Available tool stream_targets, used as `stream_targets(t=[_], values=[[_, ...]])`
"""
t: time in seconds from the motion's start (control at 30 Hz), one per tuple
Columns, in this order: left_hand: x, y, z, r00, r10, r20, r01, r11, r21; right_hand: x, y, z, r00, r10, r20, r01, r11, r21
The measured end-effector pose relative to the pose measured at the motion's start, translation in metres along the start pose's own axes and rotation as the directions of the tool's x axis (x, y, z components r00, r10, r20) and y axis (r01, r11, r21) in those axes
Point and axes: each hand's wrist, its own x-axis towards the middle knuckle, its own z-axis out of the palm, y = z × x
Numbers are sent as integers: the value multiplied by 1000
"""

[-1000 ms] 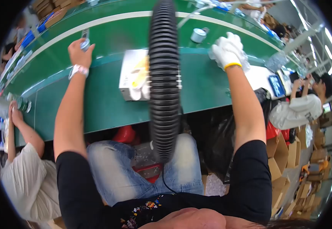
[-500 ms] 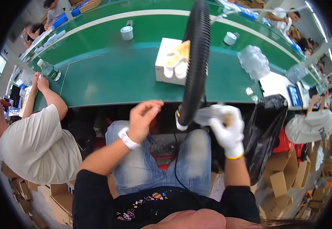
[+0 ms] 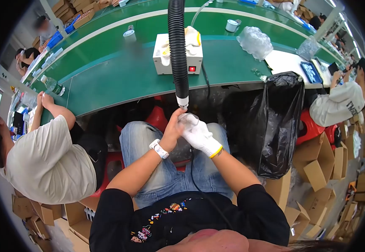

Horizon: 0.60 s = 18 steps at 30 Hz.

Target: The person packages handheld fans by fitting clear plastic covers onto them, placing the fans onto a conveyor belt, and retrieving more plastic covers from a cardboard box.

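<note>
My right hand (image 3: 200,137), in a white knitted glove with a yellow cuff edge, grips a clear plastic piece (image 3: 190,119) whose exact kind is blurred. Bare, with a white watch (image 3: 159,149) on its wrist, my left hand (image 3: 172,133) meets it from the other side, fingers closed together at the piece. Both hands are just under the metal-tipped white nozzle (image 3: 183,102) of a black corrugated hose (image 3: 177,54). The hose hangs in front of a white box (image 3: 159,63) with a lit red switch; white-and-yellow gloves (image 3: 193,40) lie on top.
A black bin bag (image 3: 279,126) hangs at the table edge on my right. On the green table (image 3: 107,84) are a bottle (image 3: 53,85), a clear plastic bag (image 3: 254,43) and a tablet (image 3: 311,72). A co-worker (image 3: 52,159) sits close on my left; cardboard boxes (image 3: 321,164) stand right.
My hands were apart and have come together under the nozzle, with the clear piece between them. The hose hangs straighter, and the view has shifted.
</note>
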Motion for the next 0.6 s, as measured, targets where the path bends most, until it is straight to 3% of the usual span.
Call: stream_targets(t=[0.03,0.07,0.13,0.17,0.2,0.23,0.3,0.37,0.4,0.43,0.47,0.5,0.53,0.57,0.6], values=[[-1,-2,0,1000,-2,7,2,1000,-3,-1,-10,-5,1000,-8,16,9,998,-65],[-2,-5,-4,998,-20,63,11,991,136,-3,-20,-8,1000,-5,10,6,998,-67],[-2,-9,-13,983,-72,170,-2,916,400,-5,-40,-14,966,209,150,-130,899,-419],[-1,-10,-16,980,-76,184,-3,920,391,-6,-44,-18,925,334,181,-173,795,-582],[3,-12,-17,980,-197,-33,199,978,62,-7,-44,-27,926,347,150,-199,785,-587],[7,-17,-12,904,-390,-173,325,893,-311,-10,-44,-43,928,287,238,-141,861,-489],[19,-23,-27,843,-513,-164,397,798,-454,-16,-43,-89,922,137,362,-35,961,-273],[18,-15,-29,816,-576,-53,460,702,-544,-24,-51,-158,987,78,143,-82,996,25],[16,-13,-28,842,-536,60,468,670,-576,-25,-31,-197,997,-37,63,7,909,416],[15,-11,-25,856,-487,177,485,635,-601,-20,-7,-234,984,-48,-170,142,787,600],[14,-14,-24,846,-499,189,508,646,-570,-16,17,-272,917,-57,-394,336,641,690],[13,-19,-24,832,-513,212,539,652,-534,-20,33,-296,737,18,-676,327,866,379],[15,-21,-25,821,-530,211,557,666,-495,-24,49,-320,469,91,-879,59,989,134],[14,-22,-25,806,-554,210,583,677,-450,-48,66,-330,182,-25,-983,-602,787,-131],[11,-25,-28,816,-548,183,575,740,-348,-66,77,-322,133,-11,-991,-754,648,-108]])
